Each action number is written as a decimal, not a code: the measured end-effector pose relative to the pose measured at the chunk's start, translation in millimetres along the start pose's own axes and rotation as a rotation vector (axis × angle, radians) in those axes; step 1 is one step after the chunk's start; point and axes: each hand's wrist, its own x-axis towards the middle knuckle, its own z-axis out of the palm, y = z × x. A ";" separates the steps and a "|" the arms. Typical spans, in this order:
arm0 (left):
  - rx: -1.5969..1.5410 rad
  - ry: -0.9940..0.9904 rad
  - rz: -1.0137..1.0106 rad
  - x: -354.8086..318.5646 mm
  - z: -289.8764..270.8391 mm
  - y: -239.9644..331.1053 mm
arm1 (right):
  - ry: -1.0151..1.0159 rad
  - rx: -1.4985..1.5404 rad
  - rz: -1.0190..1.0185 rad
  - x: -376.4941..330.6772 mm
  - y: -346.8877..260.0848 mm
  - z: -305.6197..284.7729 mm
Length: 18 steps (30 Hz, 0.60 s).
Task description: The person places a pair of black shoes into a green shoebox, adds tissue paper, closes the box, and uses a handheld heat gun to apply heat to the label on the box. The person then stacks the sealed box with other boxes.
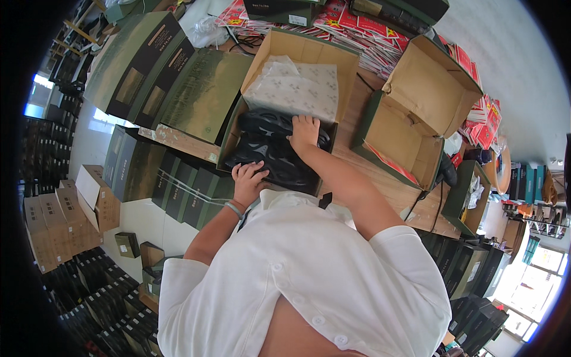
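Observation:
A pair of black shoes [275, 156] lies side by side in an open shoe box [237, 128] before me on the table. My left hand [248, 180] has its fingers curled over the near shoe at the box's front left. Over the far shoe, toward the right end, my right hand [304, 133] grips with bent fingers. White patterned wrapping paper [297, 88] stands folded back against the raised lid [348, 65]. The palms and the undersides of the shoes are hidden.
To the right stands another open shoe box [380, 140] with a brown inside. Closed green shoe boxes [202, 89] are stacked at the left. Red printed packets [372, 44] lie piled along the back. Brown cartons [71, 211] sit on the floor at the left.

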 end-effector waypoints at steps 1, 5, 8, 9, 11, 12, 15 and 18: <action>0.008 -0.010 0.007 0.4 -0.7 -1.4 | 0.031 0.001 -0.028 -2.5 2.3 3.7; -0.005 -0.108 -0.021 -1.3 -12.3 6.4 | 0.172 -0.055 -0.108 -21.8 5.0 30.1; 0.034 -0.224 0.000 7.1 -31.1 12.4 | 0.197 -0.017 -0.107 -27.2 6.0 34.3; 0.045 -0.225 0.010 9.7 -34.4 14.4 | 0.191 0.018 -0.097 -27.8 6.9 31.2; 0.063 -0.223 0.045 18.6 -38.0 17.6 | 0.119 0.177 -0.105 -27.8 13.8 20.2; 0.048 -0.249 -0.006 22.0 -39.6 17.5 | 0.137 0.261 -0.119 -32.8 16.2 15.3; 0.007 -0.262 -0.137 40.0 -36.9 14.7 | 0.286 0.518 -0.227 -63.2 31.1 -15.6; 0.029 -0.095 -0.179 64.5 -19.8 20.3 | 0.422 0.646 -0.177 -111.9 63.3 -93.2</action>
